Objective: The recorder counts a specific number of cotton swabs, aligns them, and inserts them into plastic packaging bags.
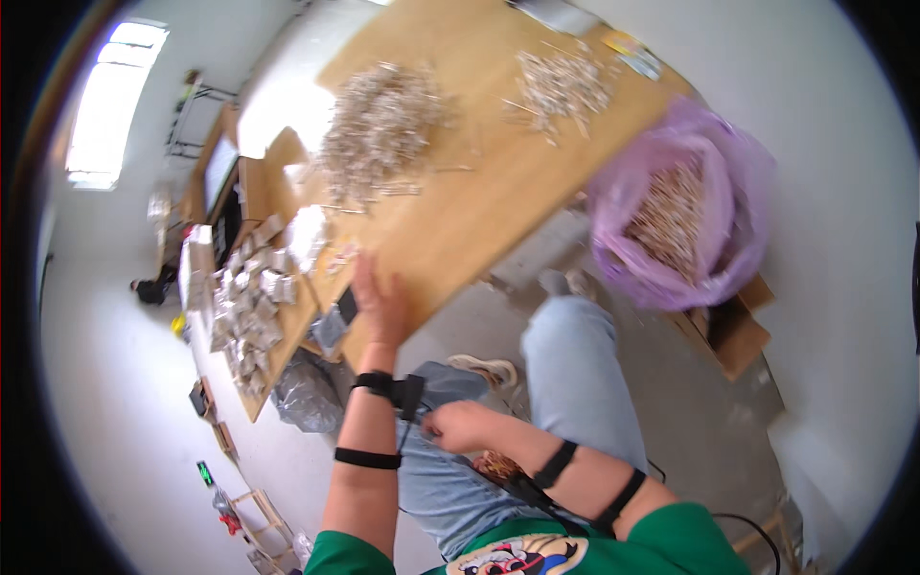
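Note:
My left hand (pixel 380 305) rests at the near edge of the wooden table (pixel 479 216), its fingers spread and nothing in them. Just past its fingertips lie a few small pale pieces (pixel 342 257). A dark flat object (pixel 347 306) is beside this hand, at the table edge. My right hand (pixel 460 426) is closed above my lap, close to the strap and small black device (pixel 406 395) on my left wrist. Its fingers are curled in; whatever they may hold is too small and blurred to make out.
A large heap of thin pale sticks (pixel 379 129) and a smaller one (pixel 563 88) lie on the table. Many small packets (pixel 251 297) cover its left end. At the right, a purple plastic bag (pixel 613 244) of sticks stands over a cardboard box (pixel 743 345).

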`<state>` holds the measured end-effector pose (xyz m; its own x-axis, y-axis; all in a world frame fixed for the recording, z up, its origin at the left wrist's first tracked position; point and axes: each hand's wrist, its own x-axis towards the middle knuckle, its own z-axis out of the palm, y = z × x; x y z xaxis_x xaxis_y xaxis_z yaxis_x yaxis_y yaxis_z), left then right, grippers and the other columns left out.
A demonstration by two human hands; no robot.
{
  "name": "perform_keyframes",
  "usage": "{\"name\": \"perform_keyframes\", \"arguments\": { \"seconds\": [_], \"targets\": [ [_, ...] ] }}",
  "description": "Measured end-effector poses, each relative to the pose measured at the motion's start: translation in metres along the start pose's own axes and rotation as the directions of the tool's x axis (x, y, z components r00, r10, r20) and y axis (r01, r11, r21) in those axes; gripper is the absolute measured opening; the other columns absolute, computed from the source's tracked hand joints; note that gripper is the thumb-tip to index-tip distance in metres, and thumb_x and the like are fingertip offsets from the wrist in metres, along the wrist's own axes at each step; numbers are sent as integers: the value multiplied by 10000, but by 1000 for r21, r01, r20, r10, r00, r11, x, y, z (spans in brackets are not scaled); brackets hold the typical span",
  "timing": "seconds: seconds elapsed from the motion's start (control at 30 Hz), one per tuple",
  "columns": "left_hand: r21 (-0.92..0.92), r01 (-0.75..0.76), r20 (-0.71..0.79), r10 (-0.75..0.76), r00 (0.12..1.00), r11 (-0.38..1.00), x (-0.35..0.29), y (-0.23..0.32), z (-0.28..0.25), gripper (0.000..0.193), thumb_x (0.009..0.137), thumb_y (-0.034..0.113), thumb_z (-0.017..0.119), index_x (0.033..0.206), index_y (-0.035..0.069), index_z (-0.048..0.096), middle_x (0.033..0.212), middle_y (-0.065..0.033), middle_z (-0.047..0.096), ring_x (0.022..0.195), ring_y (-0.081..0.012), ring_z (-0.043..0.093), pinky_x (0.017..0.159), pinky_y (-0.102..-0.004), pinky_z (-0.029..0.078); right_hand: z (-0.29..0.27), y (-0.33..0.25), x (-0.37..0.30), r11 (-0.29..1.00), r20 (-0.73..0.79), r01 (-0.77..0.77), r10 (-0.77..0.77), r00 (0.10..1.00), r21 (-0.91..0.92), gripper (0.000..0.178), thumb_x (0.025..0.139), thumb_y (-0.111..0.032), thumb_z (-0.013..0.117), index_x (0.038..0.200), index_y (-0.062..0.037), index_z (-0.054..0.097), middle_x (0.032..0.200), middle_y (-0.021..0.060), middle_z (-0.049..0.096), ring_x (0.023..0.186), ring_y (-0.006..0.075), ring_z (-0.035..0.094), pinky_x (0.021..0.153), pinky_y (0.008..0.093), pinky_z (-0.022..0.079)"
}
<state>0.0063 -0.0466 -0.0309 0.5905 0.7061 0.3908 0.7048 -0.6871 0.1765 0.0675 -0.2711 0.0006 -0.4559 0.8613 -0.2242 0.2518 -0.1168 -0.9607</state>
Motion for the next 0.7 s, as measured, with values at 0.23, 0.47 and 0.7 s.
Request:
{"name": "perform_keyframes", "arguments": {
  "seconds": [0.23, 0.47, 0.7],
  "targets": [
    [-92, 59, 90, -51, 995, 994, 47, 27, 20, 653, 912, 249, 642, 1490, 95, 381, 1589, -192, 288, 1484, -375, 243, 1207, -523, 187, -15, -10, -21, 996, -33, 28, -25, 999, 90, 317, 817, -238, 628, 1094, -98, 692, 998, 165, 713, 958, 364, 675, 817, 461, 535],
    [-36, -26, 153, 31, 988, 999, 108, 10, 38, 646, 952, 332, 597, 1511, 101, 371, 1602, -173, 285, 1495, -371, 221, 1220, -494, 168, -117, -56, 0, 990, -120, 118, -127, 985, -78, 264, 878, -212, 618, 1083, -63, 687, 944, 177, 709, 917, 353, 685, 809, 440, 538],
    [44, -19, 191, 11, 981, 999, 106, 6, 47, 602, 950, 334, 606, 1470, 90, 427, 1562, -172, 351, 1471, -374, 265, 1213, -492, 188, -220, -19, 52, 993, -756, 117, -85, 649, -11, 169, 893, -160, 577, 930, -43, 693, 896, 195, 700, 875, 385, 675, 768, 483, 534]
  ]
}}
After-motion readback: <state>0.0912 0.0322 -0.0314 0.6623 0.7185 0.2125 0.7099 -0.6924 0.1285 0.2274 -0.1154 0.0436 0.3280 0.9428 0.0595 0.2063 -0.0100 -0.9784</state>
